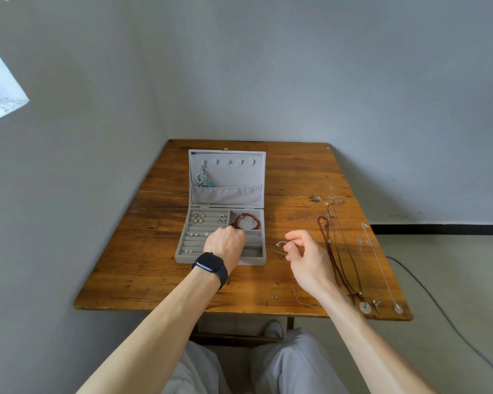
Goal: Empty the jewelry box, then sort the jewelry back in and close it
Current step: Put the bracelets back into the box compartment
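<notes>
The grey jewelry box (182,253) lies open on the wooden table, its lid (255,172) flat behind it. Turquoise earrings (202,180) hang from the lid's left hook. Small earrings (199,218) sit in the ring rolls at the left, and a red bead bracelet (246,220) fills the back right compartment. My left hand (225,243), with a black watch on the wrist, reaches into the box with its fingers curled down and hidden. My right hand (305,254), to the right of the box, pinches a thin silver bracelet (280,245) just above the table.
Several necklaces lie stretched out along the table's right side: a dark red cord (332,251) with a white disc pendant (364,307) and silver chains (380,263). A fine chain (298,297) and a tiny earring (273,295) lie near the front edge. A cable (439,305) runs across the floor.
</notes>
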{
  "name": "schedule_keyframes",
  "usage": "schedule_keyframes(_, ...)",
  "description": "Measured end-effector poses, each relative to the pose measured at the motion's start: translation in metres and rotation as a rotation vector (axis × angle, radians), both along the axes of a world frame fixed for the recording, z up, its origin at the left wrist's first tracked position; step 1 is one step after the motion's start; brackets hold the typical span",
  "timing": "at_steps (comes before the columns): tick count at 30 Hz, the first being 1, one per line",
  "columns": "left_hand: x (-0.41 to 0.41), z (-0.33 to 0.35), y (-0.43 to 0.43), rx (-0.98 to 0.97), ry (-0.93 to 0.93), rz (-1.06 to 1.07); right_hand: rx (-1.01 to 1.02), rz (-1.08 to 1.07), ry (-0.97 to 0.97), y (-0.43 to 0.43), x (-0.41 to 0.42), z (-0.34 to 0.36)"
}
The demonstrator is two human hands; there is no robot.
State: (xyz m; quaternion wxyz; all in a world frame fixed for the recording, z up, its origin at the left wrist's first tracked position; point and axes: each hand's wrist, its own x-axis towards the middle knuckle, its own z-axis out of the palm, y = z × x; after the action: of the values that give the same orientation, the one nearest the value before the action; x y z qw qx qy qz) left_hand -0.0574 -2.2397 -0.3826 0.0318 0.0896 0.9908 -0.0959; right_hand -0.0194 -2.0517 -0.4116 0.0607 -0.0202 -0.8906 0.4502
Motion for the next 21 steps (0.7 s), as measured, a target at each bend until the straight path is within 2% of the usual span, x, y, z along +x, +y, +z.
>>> schedule_keyframes(7, -0.001, 0.004, 0.009, -0.030, -0.001, 0.024, -0.012, -0.014, 0.017, 0.010, 0.002, -0.002)
schedule_keyframes(14, -0.001, 0.005, 0.004, 0.000, 0.005, 0.025, -0.075, 0.050, 0.038, -0.001, -0.009, 0.029)
schedule_keyframes(18, -0.006, 0.007, -0.012, 0.209, -0.053, 0.057, -0.125, 0.154, 0.016, -0.020, -0.026, 0.048)
schedule_keyframes(21, -0.007, 0.005, -0.030, 0.525, -0.013, 0.132, -0.166, 0.212, -0.039, -0.037, -0.038, 0.053)
